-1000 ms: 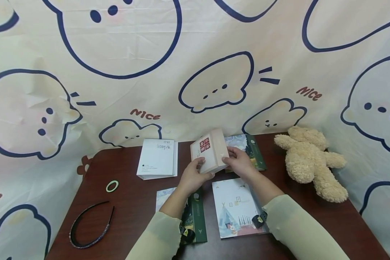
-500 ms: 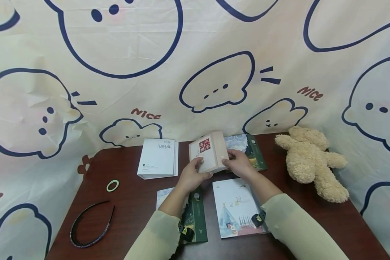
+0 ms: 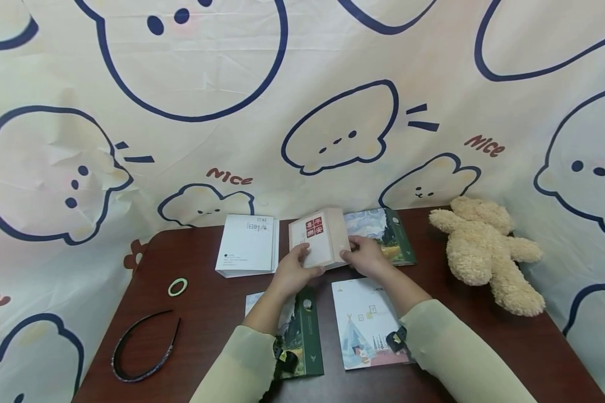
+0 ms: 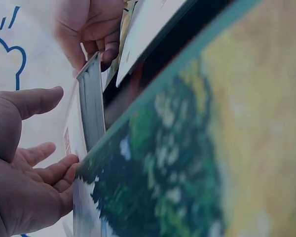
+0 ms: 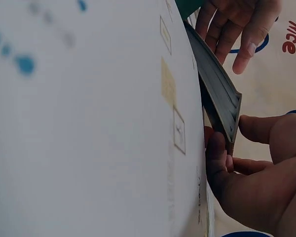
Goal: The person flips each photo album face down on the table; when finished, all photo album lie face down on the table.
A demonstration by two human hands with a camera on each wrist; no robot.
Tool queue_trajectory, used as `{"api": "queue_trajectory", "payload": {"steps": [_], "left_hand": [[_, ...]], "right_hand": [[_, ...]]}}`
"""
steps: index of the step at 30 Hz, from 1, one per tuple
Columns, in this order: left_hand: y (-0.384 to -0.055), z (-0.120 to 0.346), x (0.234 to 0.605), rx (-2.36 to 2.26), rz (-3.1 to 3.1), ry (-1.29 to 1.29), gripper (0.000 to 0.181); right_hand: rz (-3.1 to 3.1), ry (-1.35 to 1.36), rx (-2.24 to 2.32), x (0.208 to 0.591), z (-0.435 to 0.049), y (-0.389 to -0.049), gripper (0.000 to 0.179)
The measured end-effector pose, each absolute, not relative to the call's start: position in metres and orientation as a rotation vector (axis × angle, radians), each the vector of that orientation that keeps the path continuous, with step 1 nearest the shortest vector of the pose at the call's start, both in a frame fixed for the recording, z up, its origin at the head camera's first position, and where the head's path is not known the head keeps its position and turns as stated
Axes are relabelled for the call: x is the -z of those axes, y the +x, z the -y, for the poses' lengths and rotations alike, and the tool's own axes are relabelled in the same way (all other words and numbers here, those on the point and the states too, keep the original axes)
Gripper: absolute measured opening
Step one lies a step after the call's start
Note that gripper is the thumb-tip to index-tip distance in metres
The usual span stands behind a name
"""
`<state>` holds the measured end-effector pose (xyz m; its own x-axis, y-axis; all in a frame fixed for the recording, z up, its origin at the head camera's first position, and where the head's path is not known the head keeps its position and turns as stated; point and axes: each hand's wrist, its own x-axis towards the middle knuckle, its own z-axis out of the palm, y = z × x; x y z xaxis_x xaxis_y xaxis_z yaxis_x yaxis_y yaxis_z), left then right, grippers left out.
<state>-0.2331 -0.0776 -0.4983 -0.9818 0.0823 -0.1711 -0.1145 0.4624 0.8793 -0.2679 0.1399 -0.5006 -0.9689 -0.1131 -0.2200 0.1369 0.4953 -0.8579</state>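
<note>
A thick cream book (image 3: pixel 319 244) with a red square label on its cover stands tilted at the back of the table in the head view. My right hand (image 3: pixel 369 258) pinches its right side near the lower corner. The right wrist view has the book's page edge (image 5: pixel 218 81) between that hand's thumb (image 5: pixel 259 129) and curled fingers. Against the cover's lower left rest the fairly straight fingers of my left hand (image 3: pixel 291 275). In the left wrist view, that hand's thumb (image 4: pixel 42 101) stands apart from the book.
A white book (image 3: pixel 247 243) stands left of the hands, a landscape-covered book (image 3: pixel 378 226) behind right. Under the forearms lie a green-spined book (image 3: pixel 310 341) and a white tent-picture book (image 3: pixel 363 319). Farther out are a teddy bear (image 3: pixel 476 246), headband (image 3: pixel 118 347) and light-green ring (image 3: pixel 171 289).
Both hands have shifted slightly left with the cream book, and it sits a little lower against the table. The landscape-covered book behind it shows more. Other things have stayed put.
</note>
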Motion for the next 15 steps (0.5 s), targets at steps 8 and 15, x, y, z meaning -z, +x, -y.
{"api": "queue_trajectory", "payload": {"steps": [8, 15], "left_hand": [[-0.234, 0.086, 0.499, -1.518, -2.531, -0.062, 0.076], [-0.235, 0.092, 0.499, -1.55, -2.506, -0.068, 0.077]], "right_hand": [[-2.643, -0.025, 1.245, 0.499, -0.132, -0.27, 0.06], [-2.663, -0.058, 1.156, 0.499, -0.127, -0.271, 0.06]]}}
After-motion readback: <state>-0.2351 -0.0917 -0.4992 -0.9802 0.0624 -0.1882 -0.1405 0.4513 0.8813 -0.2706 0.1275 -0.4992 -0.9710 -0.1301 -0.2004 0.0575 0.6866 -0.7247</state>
